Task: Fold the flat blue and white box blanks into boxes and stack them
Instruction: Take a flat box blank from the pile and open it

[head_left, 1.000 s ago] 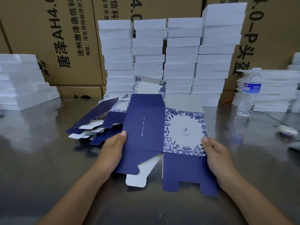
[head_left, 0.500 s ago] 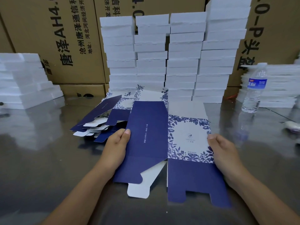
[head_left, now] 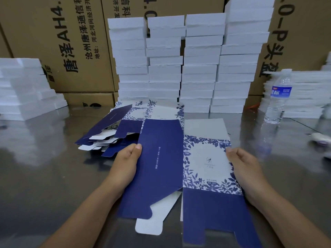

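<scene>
— What moves?
— The box blank (head_left: 161, 176) slides toward the person. Its near blue flap now runs off the bottom of the view.
— And the hands?
— The left hand (head_left: 125, 165) and right hand (head_left: 245, 170) now grip its side edges nearer the far end.

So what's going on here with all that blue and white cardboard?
A person is making boxes. Both hands hold one box blank over the shiny table. The left hand pinches the dark blue panel's edge, and the right hand pinches the flowery panel's edge. It is not yet folded into a box. More flat blanks lie in a messy pile just behind it. Tall white stacks stand at the back, with a water bottle off to the right.
</scene>
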{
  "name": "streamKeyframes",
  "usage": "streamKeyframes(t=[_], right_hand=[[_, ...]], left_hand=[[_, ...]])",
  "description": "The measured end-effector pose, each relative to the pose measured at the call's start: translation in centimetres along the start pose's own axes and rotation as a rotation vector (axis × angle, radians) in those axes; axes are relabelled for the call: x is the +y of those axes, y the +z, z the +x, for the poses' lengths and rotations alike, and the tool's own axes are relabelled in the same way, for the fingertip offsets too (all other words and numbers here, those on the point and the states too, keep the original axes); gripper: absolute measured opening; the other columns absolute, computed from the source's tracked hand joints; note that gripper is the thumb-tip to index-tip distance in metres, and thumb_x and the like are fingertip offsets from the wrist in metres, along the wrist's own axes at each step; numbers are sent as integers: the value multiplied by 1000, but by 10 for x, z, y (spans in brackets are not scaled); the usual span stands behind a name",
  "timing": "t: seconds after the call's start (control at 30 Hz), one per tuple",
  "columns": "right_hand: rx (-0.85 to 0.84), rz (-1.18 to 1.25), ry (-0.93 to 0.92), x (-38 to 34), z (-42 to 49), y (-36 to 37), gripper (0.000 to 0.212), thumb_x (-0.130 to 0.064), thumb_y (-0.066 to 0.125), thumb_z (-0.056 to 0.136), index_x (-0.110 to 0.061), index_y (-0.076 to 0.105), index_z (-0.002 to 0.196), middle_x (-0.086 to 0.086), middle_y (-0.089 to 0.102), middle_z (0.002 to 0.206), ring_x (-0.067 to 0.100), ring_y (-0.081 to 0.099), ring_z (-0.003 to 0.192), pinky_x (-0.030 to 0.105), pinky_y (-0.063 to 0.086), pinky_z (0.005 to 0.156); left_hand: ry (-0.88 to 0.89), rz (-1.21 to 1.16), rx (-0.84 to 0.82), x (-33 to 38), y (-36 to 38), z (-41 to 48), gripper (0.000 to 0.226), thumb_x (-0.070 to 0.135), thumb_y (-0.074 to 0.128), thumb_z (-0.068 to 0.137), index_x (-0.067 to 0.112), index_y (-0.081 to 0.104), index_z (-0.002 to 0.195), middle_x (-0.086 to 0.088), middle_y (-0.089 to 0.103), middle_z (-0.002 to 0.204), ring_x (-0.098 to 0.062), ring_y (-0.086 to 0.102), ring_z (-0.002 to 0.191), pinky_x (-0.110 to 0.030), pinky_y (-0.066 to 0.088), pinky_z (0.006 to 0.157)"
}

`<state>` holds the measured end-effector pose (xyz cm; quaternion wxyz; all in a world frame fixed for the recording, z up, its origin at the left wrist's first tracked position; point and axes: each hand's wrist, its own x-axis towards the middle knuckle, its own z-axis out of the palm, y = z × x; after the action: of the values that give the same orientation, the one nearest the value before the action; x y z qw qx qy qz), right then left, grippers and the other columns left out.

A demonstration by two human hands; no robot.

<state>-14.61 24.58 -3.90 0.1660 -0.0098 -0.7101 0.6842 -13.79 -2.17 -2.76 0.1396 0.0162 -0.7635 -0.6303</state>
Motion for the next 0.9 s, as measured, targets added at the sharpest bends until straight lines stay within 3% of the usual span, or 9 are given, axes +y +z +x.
streamKeyframes(t=[0.13, 0.27, 0.37, 0.43, 0.5, 0.6, 0.73, 0.9], right_hand=[[-29, -43, -12, 0, -1, -1, 34, -28, 50, 96, -3, 47, 73, 10, 47, 65, 21, 40, 64, 30, 29, 56], [-43, -45, 0, -1, -2, 0, 35, -29, 53, 94, -16, 51, 61, 1, 52, 60, 16, 44, 58, 26, 34, 52], [-65, -15, 40, -3, -3, 0, 37, -29, 56, 92, -17, 57, 58, -1, 57, 62, 12, 47, 54, 20, 40, 47], [-49, 28, 61, -5, -3, 0, 34, -30, 57, 92, -7, 59, 67, 5, 57, 68, 18, 47, 60, 24, 40, 53], [-5, 54, 64, -5, -3, 0, 36, -30, 55, 94, -3, 56, 71, 6, 53, 64, 17, 46, 58, 24, 38, 53], [20, 86, 63, -8, -3, 0, 30, -25, 53, 95, -11, 61, 70, 4, 62, 63, 16, 52, 60, 26, 41, 57], [-1, 78, 74, -8, -5, 0, 28, -23, 53, 95, -6, 62, 74, 13, 62, 74, 22, 53, 70, 32, 41, 67], [7, 100, 92, -12, -6, 1, 30, -19, 56, 92, -11, 66, 66, 2, 64, 65, 18, 55, 67, 27, 42, 62]], left_hand=[[-59, -104, -9, 0, 1, 0, 36, 33, 45, 99, 12, 70, 83, 0, 74, 79, -14, 67, 66, -22, 52, 56], [-121, -190, -5, 4, 1, -1, 39, 43, 44, 97, 24, 75, 81, 4, 75, 82, -14, 72, 73, -24, 55, 56], [-135, -148, 15, 6, 0, -1, 38, 40, 43, 98, 18, 72, 87, -5, 75, 90, -24, 70, 81, -40, 56, 76], [-135, -143, 3, 5, 0, -1, 35, 35, 43, 99, 16, 71, 90, -8, 74, 93, -27, 69, 84, -44, 55, 79], [-130, -126, -16, 2, -1, 1, 35, 34, 43, 100, 17, 71, 88, -6, 75, 89, -22, 70, 76, -35, 57, 69], [-132, -146, -34, 3, 0, 1, 36, 30, 47, 98, 19, 73, 76, 0, 75, 78, -13, 69, 62, -21, 54, 53], [-171, -226, -7, 8, -1, -1, 37, 33, 50, 96, 22, 74, 70, 5, 74, 71, -10, 70, 58, -17, 50, 46], [-171, -188, 15, 9, -2, 1, 41, 44, 46, 96, 22, 71, 73, 10, 72, 63, -5, 67, 51, -12, 44, 37]])
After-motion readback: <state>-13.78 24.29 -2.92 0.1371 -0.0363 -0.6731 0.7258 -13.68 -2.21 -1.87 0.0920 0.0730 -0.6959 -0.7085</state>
